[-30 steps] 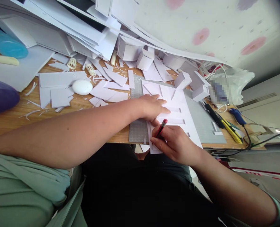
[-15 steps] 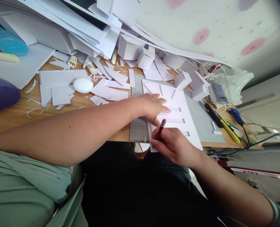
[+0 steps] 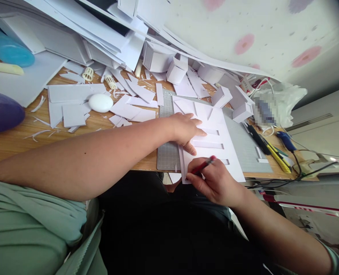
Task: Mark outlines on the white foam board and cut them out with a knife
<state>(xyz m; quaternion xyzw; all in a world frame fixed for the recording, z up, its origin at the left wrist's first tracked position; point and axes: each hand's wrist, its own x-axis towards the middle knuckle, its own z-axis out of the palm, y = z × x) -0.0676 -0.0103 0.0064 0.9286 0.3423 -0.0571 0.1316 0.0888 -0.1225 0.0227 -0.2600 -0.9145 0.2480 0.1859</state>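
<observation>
A white board (image 3: 229, 143) with several rectangular slots lies on a grey cutting mat (image 3: 166, 156), its near edge jutting past the table's front. My left hand (image 3: 186, 130) presses flat on it with the fingers spread. Close to the board's near left corner, my right hand (image 3: 216, 181) grips a pencil (image 3: 204, 165) with a dark red and black body and an eraser end. The pencil leans to the right, and its tip is hidden by the fingers. A narrow white strip (image 3: 183, 162) runs along the board's left edge.
White offcuts (image 3: 140, 91) litter the wooden table (image 3: 100, 141) around a white oval object (image 3: 100, 103). Small folded white boxes (image 3: 177, 70) stand behind. A yellow utility knife (image 3: 278, 157) and dark cables (image 3: 298, 168) lie at the right. Purple (image 3: 3, 110) and blue objects are far left.
My right hand has shifted slightly right and the pencil has tipped from near upright to a rightward slant. My left thumb shows more fully now. The board stays put.
</observation>
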